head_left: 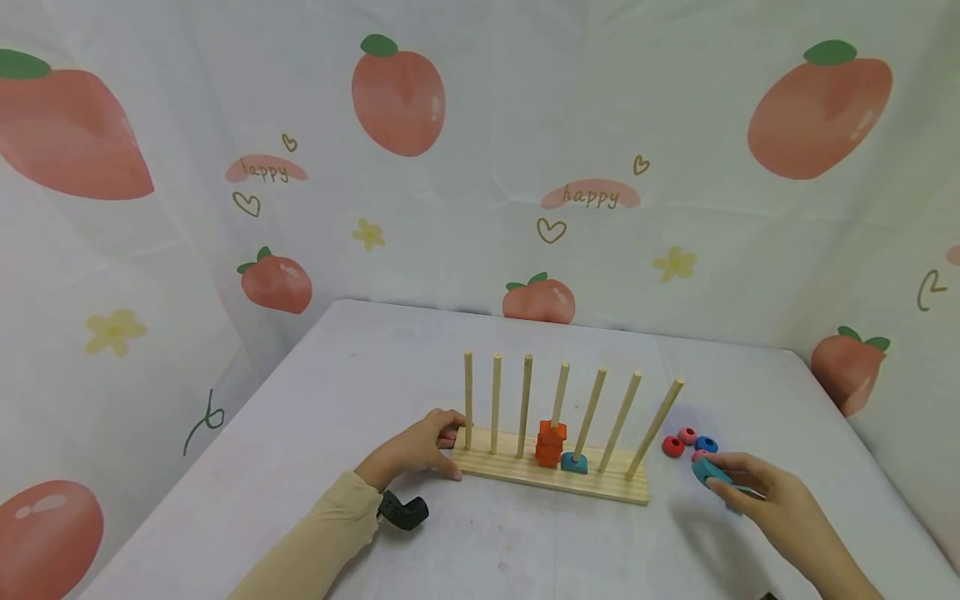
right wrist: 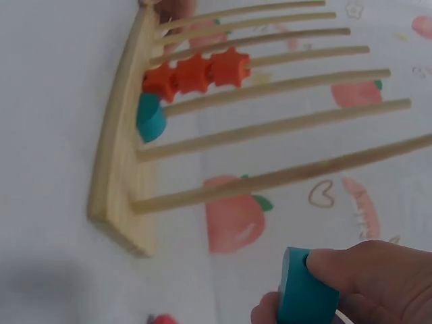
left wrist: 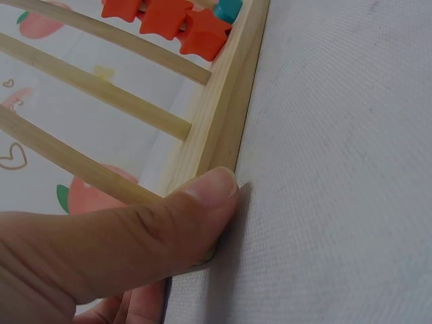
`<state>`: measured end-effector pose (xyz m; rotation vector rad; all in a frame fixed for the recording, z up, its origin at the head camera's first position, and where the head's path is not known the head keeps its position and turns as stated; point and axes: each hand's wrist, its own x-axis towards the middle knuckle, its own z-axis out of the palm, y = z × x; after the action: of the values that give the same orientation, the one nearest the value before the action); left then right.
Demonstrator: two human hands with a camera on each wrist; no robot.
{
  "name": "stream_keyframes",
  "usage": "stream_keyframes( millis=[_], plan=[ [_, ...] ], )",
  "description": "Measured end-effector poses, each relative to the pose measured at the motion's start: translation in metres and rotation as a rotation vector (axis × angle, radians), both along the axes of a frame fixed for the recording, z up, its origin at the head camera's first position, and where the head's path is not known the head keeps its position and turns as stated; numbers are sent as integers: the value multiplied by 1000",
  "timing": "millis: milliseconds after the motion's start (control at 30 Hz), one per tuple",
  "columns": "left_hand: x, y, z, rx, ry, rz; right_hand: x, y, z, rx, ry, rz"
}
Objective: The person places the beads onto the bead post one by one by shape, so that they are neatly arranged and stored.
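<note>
A wooden peg rack (head_left: 621, 490) with several upright rods stands mid-table. My left hand (head_left: 411, 450) grips its left end, thumb along the front edge of the base (left wrist: 219, 131). Stacked orange star-shaped beads (head_left: 550, 443) sit on the middle rod. On the rod to their right is one teal half-round bead (head_left: 574, 464), down at the base. Right of the rack, my right hand (head_left: 776, 502) pinches another teal bead (right wrist: 305, 290) between thumb and fingers, above the table and apart from the rods. Some teal shows below that hand, mostly hidden by it.
Round beads lie behind the right hand: a red one (head_left: 672, 447), a blue one (head_left: 706, 444) and pink ones (head_left: 687, 435). A black device (head_left: 405, 511) is strapped at the left wrist. A white fruit-printed cloth (head_left: 465, 208) hangs behind the table (head_left: 420, 350).
</note>
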<state>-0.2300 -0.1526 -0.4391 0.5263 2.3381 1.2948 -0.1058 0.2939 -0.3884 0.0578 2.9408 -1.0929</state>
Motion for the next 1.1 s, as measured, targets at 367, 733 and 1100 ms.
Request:
stream_keyframes(
  millis=[367,733,1100],
  plan=[
    [0,2,-1,2,0,-3,-1,-25,23,-220,301,130],
    [-1,0,-1,-14,6,-8,2,-58,56,-359,451,76],
    [-3,-1,-2,-22,19,-12,-13,-87,77,-648,759,299]
  ],
)
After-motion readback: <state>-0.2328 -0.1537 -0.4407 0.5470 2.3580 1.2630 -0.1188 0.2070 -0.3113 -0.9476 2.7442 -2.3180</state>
